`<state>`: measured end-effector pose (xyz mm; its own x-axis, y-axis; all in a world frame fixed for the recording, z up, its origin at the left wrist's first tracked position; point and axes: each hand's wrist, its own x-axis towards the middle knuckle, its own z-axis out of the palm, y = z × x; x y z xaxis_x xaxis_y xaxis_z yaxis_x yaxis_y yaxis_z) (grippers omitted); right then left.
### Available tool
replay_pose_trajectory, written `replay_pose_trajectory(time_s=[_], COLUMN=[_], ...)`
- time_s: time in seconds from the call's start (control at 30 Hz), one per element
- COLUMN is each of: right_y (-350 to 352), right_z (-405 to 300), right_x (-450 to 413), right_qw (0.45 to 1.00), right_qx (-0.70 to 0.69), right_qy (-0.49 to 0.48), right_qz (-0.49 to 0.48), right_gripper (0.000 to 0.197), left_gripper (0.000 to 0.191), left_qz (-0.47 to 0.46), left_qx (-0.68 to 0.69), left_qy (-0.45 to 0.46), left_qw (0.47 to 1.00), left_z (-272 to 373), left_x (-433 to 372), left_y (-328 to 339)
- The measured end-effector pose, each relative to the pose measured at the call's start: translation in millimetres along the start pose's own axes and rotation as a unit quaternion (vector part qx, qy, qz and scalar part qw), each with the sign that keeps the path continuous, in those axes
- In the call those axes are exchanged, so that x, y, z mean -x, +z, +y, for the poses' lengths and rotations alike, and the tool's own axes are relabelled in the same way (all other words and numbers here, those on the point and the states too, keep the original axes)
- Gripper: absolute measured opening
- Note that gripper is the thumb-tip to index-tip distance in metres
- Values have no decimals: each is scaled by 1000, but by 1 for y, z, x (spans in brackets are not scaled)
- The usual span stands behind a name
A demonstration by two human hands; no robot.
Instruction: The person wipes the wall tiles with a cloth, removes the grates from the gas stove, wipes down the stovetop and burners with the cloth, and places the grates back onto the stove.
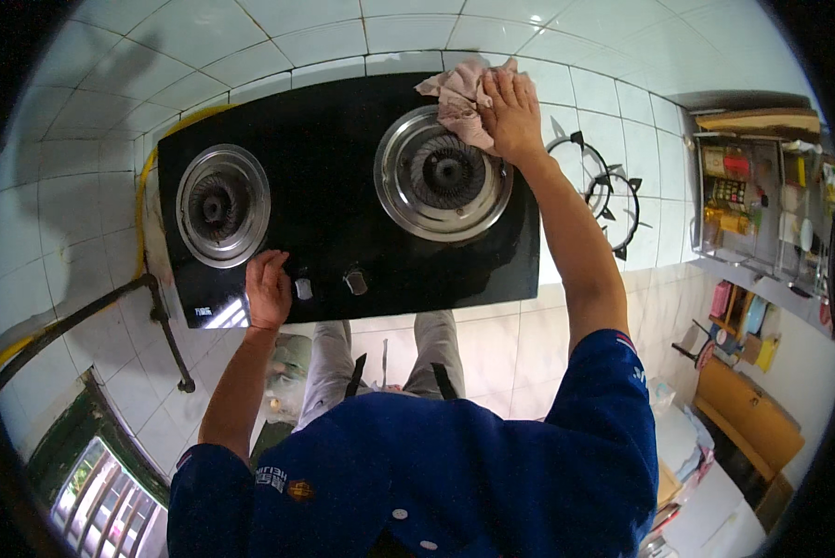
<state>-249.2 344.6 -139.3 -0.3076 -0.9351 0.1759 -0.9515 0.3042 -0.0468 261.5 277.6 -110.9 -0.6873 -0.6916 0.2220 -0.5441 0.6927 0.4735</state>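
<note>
A pink cloth [463, 101] lies bunched under the fingers of my right hand [513, 115], at the back right of a black glass gas cooktop [327, 174]. Its lower end hangs over the rim of the right burner's metal drip pan [403, 220]. My left hand [269, 289] rests on the cooktop's front edge with bent fingers, beside the left control knob [304, 288] and just below the left burner [215, 208]. A second knob [355, 282] is to the right. No pan support sits on either burner.
Two black pan supports [616, 202] lie overlapping on the white tiles right of the cooktop. A yellow hose [142, 209] runs round its left side, near a dark pipe [76, 328]. A metal rack [738, 244] with packets stands farther right. A tiled wall [334, 35] rises behind.
</note>
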Motion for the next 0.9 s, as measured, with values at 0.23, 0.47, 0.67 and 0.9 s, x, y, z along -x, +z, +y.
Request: replay_pose_trajectory(time_s=[0.23, 0.47, 0.67, 0.9], right_y=[-14, -59, -70, -53], right_z=[1, -75, -153, -206], right_x=[72, 217, 255, 223], right_qw=[996, 991, 979, 984], right_qx=[-80, -97, -125, -122], right_qy=[-8, 87, 141, 117], right_qz=[33, -15, -76, -54], right_gripper=[54, 61, 67, 71], left_gripper=[39, 39, 43, 39], left_qz=[-10, 0, -5, -2], left_qx=[-7, 13, 50, 36], left_qy=[-9, -11, -17, -2], left_qw=[1000, 1000, 999, 999], left_z=[0, -2, -9, -5], left_x=[2, 2, 8, 4], left_y=[0, 1, 3, 1])
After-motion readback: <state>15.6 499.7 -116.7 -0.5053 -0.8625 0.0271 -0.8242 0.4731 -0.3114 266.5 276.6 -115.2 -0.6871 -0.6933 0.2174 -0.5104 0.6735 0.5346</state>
